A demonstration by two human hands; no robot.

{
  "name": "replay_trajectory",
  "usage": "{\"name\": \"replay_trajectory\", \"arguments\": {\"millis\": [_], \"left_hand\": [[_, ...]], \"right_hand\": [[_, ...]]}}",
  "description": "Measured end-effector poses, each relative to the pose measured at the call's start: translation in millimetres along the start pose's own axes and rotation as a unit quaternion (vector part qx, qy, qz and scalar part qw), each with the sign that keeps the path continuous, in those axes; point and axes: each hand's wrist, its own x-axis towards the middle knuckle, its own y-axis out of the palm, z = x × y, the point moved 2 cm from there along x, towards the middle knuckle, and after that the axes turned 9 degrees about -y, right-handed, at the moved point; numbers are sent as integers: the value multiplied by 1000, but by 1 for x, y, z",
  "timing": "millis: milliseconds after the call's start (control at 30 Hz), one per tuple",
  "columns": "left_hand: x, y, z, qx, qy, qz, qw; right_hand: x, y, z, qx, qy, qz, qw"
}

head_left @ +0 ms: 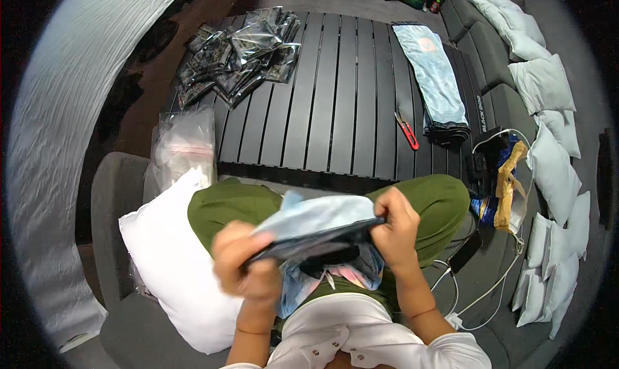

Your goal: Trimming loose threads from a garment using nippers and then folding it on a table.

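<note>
The left hand [248, 260] grips the left end of a light-blue, black-edged fabric piece [319, 215], the right hand [395, 226] its right; even, level tension should limit creasing.

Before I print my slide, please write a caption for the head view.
Left hand and right hand hold pale blue cloth above green trousers.

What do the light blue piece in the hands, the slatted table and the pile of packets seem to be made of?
Light blue piece: probably soft, matte cloth; it folds, though motion blurs it.
Slatted table: perhaps coated metal or plastic; its slats look smooth, with a dull sheen.
Pile of packets: likely clear, glossy plastic film outside; it wrinkles and shows bright highlights.
</note>
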Motion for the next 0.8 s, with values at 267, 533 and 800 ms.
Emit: {"name": "replay_trajectory", "arguments": {"millis": [267,533,800], "left_hand": [[-15,-47,45,267,177,81,944],[-48,-10,70,-264,-611,91,740],[-34,51,13,98,-241,214,941]], "right_hand": [[-4,-22,-11,-59,-93,-156,982],[3,-11,-22,72,167,39,983],[-28,33,6,204,150,292,922]]}}
